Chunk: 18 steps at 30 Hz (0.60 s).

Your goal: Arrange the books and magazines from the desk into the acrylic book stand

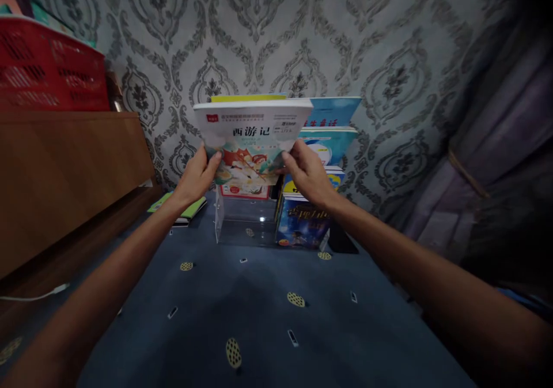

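Both my hands hold up a white picture book (253, 131) with Chinese characters and a colourful cover drawing. My left hand (196, 174) pinches its lower left edge, and my right hand (306, 172) grips its lower right edge. The book hangs above a clear acrylic book stand (242, 221) on a blue patterned cloth (259, 319). Several other books stand in the right part of the stand, among them a dark blue one (302, 221) at the front and light blue ones (332, 125) behind.
A green notebook (184, 208) lies flat on the cloth left of the stand. A wooden cabinet (64, 174) with a red plastic basket (49, 65) on top stands at the left. Patterned wallpaper is behind; a purple curtain (496, 146) hangs at the right.
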Tool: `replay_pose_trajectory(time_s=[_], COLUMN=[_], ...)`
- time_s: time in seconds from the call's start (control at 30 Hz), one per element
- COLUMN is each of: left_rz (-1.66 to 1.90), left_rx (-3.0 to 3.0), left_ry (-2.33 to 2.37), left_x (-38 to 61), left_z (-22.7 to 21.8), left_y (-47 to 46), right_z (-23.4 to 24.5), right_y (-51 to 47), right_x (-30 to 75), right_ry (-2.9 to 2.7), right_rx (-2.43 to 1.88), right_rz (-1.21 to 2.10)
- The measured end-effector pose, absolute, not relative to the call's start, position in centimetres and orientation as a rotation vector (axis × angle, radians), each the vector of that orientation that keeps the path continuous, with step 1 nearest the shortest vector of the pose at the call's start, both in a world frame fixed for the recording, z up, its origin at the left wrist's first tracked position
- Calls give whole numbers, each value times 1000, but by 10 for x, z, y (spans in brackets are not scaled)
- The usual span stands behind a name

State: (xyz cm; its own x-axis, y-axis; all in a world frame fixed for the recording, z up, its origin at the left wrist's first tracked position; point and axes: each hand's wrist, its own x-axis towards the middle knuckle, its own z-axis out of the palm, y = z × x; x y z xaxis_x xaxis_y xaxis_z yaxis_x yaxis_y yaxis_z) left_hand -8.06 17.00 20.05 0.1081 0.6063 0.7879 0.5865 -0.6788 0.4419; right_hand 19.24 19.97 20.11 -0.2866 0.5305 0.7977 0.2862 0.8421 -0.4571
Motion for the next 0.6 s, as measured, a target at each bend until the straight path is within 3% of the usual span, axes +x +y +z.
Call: replay_pose_trajectory(time_s=[0.6], left_rz=[1687], left_rx=[2328], left_ry=[1126], left_x=[-84], left_z=[175], left_y=[202], right_z=[178], right_y=[215], right_x=[190], right_ry=[-1915], right_rx=[-590], right_rz=[242])
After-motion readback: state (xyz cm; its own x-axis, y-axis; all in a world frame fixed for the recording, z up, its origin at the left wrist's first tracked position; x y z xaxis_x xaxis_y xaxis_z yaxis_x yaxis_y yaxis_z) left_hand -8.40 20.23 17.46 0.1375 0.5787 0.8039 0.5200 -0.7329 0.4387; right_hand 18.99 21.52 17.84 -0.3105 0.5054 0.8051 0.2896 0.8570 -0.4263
